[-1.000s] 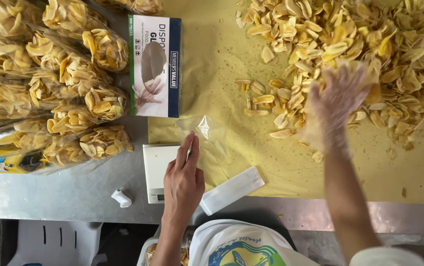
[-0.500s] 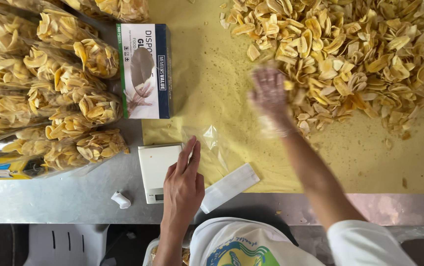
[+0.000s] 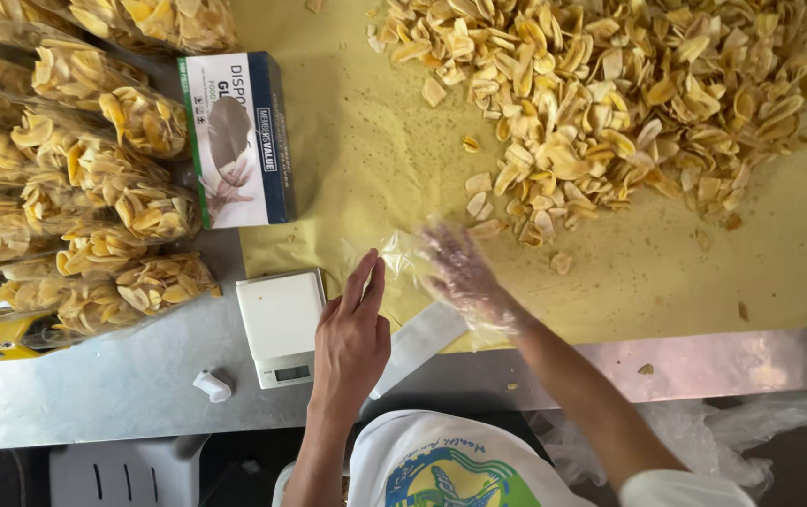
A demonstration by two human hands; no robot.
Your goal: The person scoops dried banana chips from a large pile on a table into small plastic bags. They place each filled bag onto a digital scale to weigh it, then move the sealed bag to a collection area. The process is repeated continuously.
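Observation:
A big heap of yellow chips (image 3: pixel 610 103) lies on yellow paper (image 3: pixel 347 141) at the far right. My left hand (image 3: pixel 352 333) is bare and holds the edge of a small clear plastic bag (image 3: pixel 392 255) beside a white scale (image 3: pixel 281 324). My right hand (image 3: pixel 460 272) wears a thin clear glove. It is blurred with motion and sits at the bag's mouth, fingers cupped around a few chips.
Filled clear bags of chips (image 3: pixel 94 188) are stacked at the left. A box of disposable gloves (image 3: pixel 235 141) lies beside them. A white strip (image 3: pixel 418 343) and a small white clip (image 3: pixel 211 385) rest on the metal table (image 3: pixel 122 404). Loose plastic (image 3: pixel 760 422) hangs at the lower right.
My right hand left the chip heap and came back left and toward me, reaching the bag's mouth. My left hand stayed at the bag by the scale.

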